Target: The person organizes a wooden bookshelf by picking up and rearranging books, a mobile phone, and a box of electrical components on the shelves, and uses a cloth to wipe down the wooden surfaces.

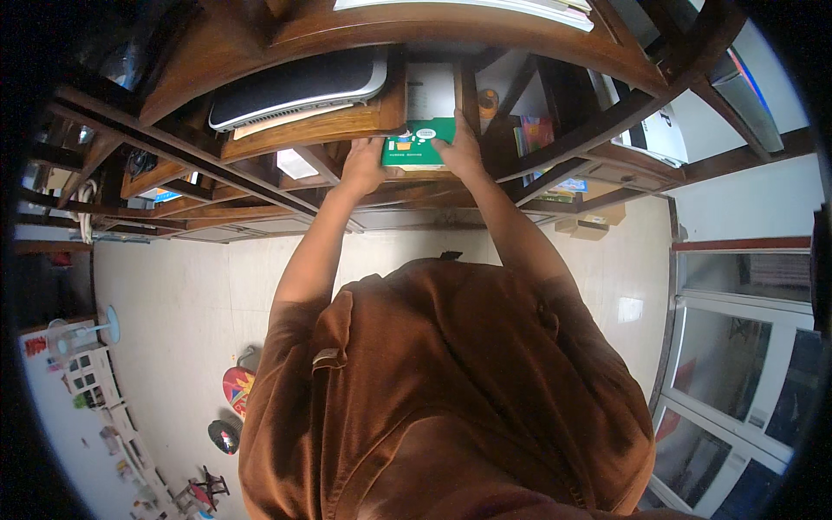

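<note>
A green book (416,146) with a printed cartoon and writing on its cover lies level in a compartment of the dark wooden shelf unit (383,120). My left hand (365,166) holds its near left corner, the thumb along the front edge. At the right side my right hand (463,151) grips it, thumb on the cover and fingers along the edge. Pale page edges show under the cover at the front. Behind the book lies a white printed sheet or cover (430,91), partly hidden.
Left of the compartment, a black and silver laptop (299,84) rests on a shelf board. An orange-lidded container (487,104) and colourful books (537,135) stand to the right. Cardboard boxes (585,227) sit on the floor below. A red patterned stool (238,390) is behind me.
</note>
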Demonstrator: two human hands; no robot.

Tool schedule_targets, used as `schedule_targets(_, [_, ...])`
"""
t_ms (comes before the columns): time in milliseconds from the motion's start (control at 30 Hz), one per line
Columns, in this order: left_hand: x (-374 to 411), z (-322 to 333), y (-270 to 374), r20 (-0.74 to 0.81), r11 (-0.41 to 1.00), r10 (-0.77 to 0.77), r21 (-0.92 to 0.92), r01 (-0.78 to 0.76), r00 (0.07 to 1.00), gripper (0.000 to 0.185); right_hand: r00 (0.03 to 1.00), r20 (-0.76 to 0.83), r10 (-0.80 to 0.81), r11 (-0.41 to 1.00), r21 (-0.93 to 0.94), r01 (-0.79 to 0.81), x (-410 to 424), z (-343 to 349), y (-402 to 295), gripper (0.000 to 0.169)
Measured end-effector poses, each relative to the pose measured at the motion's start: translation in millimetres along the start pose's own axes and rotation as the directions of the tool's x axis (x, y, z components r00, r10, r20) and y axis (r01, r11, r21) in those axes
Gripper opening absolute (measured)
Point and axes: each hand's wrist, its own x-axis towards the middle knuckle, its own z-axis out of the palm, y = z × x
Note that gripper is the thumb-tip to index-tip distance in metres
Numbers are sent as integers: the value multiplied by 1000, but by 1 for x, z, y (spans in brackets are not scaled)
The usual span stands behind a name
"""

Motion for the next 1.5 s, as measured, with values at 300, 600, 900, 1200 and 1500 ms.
schedule_targets(300, [-14, 2, 19, -175, 988, -32, -156, 4, 984, 82, 968, -81, -240, 970, 8, 241, -54, -33, -54, 49])
schedule_targets(600, [-17, 16, 7, -351, 955, -5, -279, -100, 936, 78, 188, 26, -982, 140, 770, 622, -165, -153, -273, 45])
schedule_targets(900, [-17, 20, 6, -345, 964, -71, -265, -25, 936, 86, 209, -85, -974, 60, 797, 602, -197, -157, -283, 53])
schedule_targets(1200, [-31, 24, 9, -362, 992, -23, -124, -23, 932, 101, -28, 61, -998, 28, 754, 656, -173, -197, -285, 56])
schedule_targets(1500, [-94, -171, 177, -629, 724, 564, 66, -687, 535, 31, 244, -444, -863, 450, -453, 770, -76, -283, -253, 58])
